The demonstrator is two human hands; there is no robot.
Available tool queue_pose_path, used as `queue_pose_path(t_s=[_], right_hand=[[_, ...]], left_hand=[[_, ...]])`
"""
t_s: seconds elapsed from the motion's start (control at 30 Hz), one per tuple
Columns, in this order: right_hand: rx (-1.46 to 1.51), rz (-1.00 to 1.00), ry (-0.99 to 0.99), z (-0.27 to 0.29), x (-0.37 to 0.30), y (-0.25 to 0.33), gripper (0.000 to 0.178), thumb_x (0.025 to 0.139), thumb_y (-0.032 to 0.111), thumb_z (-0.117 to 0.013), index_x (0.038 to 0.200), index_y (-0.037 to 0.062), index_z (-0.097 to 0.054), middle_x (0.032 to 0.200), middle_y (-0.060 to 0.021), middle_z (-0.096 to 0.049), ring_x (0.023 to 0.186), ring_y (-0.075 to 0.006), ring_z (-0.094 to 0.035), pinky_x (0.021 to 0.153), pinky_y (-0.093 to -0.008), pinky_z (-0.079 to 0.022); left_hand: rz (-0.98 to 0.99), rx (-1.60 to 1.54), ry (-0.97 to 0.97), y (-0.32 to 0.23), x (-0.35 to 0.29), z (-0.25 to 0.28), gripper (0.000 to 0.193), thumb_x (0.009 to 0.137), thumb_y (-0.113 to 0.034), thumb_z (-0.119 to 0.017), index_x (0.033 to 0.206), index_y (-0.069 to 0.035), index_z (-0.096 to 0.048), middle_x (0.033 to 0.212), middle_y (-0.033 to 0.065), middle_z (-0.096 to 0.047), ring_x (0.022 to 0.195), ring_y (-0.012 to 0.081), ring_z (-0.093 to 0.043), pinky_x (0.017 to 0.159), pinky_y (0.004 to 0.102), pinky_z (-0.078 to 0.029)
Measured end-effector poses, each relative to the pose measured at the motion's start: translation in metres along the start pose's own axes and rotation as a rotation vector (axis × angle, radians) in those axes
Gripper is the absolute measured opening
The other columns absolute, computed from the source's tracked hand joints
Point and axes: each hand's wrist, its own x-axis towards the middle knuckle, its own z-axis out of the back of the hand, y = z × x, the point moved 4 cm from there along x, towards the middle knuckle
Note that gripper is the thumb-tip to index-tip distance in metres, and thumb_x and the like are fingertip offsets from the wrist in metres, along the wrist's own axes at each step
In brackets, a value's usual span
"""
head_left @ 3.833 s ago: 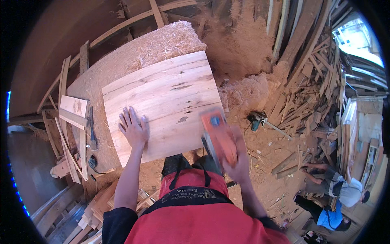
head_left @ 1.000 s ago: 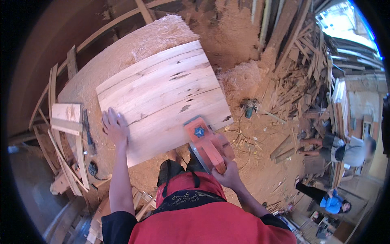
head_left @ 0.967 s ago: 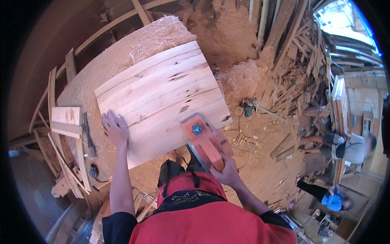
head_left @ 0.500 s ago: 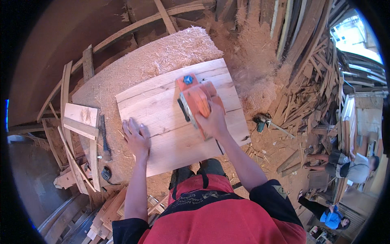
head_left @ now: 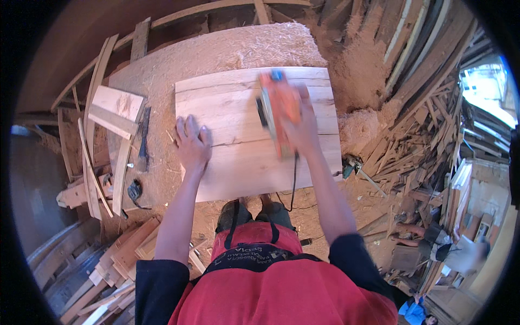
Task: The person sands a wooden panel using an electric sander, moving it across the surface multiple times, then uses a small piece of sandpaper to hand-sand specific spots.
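A broad pale wooden board [head_left: 241, 166], made of several joined planks with dark seams, lies on a shavings-strewn worktable [head_left: 158, 105]. My right hand [head_left: 305, 130] is wrapped round the handle of an orange electric planer [head_left: 281, 111] with a blue front knob. The planer rests on the board's right half and is smeared by motion. Its black cord hangs over the near edge of the board. Near the board's left edge my left hand [head_left: 193, 146] lies flat with its fingers spread, pressing on the wood and holding nothing.
Wood offcuts [head_left: 116, 108], a dark hammer-like tool [head_left: 144, 142] and a black coiled item [head_left: 135, 189] lie left on the table. A green power tool [head_left: 351, 164] sits beyond the board's right edge. Scrap piles [head_left: 422, 127] stand at right; another person [head_left: 460, 254] is far right.
My view has shifted, so the board appears turned a little and nearer the top. The planer has moved across the right part of the board; my left hand stays on its left side.
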Motion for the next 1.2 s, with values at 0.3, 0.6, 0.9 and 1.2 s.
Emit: queue_pose_path(t_s=[0.3, 0.6, 0.9, 1.2], right_hand=[[0.155, -0.774, 0.153, 0.033, -0.321, 0.03, 0.041, 0.078, 0.009, -0.071, 0.117, -0.0036, -0.064, 0.104, -0.0189, -0.07, 0.099, -0.0207, -0.069, 0.085, -0.0374, -0.054], [0.17, -0.409, -0.024, 0.002, -0.17, 0.02, 0.015, 0.082, 0.007, -0.068, 0.094, 0.0002, -0.063, 0.072, -0.0051, -0.064, 0.056, -0.0125, -0.061, 0.051, -0.0308, -0.048], [0.186, -0.309, -0.127, -0.059, 0.047, -0.016, 0.019, 0.08, 0.012, -0.07, 0.094, 0.0003, -0.066, 0.073, -0.0065, -0.063, 0.062, -0.0164, -0.063, 0.054, -0.0347, -0.049], [-0.003, 0.032, -0.096, -0.059, 0.082, 0.005, 0.027, 0.084, 0.013, -0.068, 0.108, 0.0011, -0.064, 0.08, -0.008, -0.065, 0.062, -0.0184, -0.064, 0.055, -0.0353, -0.051]], left_hand=[[-0.028, 0.024, -0.02, 0.001, -0.005, -0.009, 0.061, 0.101, -0.042, -0.05, 0.152, -0.01, -0.043, 0.161, 0.0218, -0.032, 0.145, 0.0493, -0.034, 0.114, 0.0615, -0.032], [-0.005, 0.003, 0.011, -0.001, 0.0, -0.005, 0.061, 0.1, -0.042, -0.051, 0.152, -0.011, -0.043, 0.162, 0.0215, -0.032, 0.144, 0.0503, -0.035, 0.114, 0.0612, -0.033], [0.043, -0.005, 0.028, 0.003, -0.003, 0.0, 0.061, 0.1, -0.042, -0.051, 0.153, -0.012, -0.044, 0.162, 0.0204, -0.032, 0.145, 0.05, -0.033, 0.115, 0.0605, -0.031], [0.021, -0.046, 0.011, 0.002, -0.001, -0.004, 0.057, 0.101, -0.04, -0.049, 0.15, -0.013, -0.046, 0.16, 0.02, -0.034, 0.145, 0.0465, -0.034, 0.115, 0.0596, -0.032]])
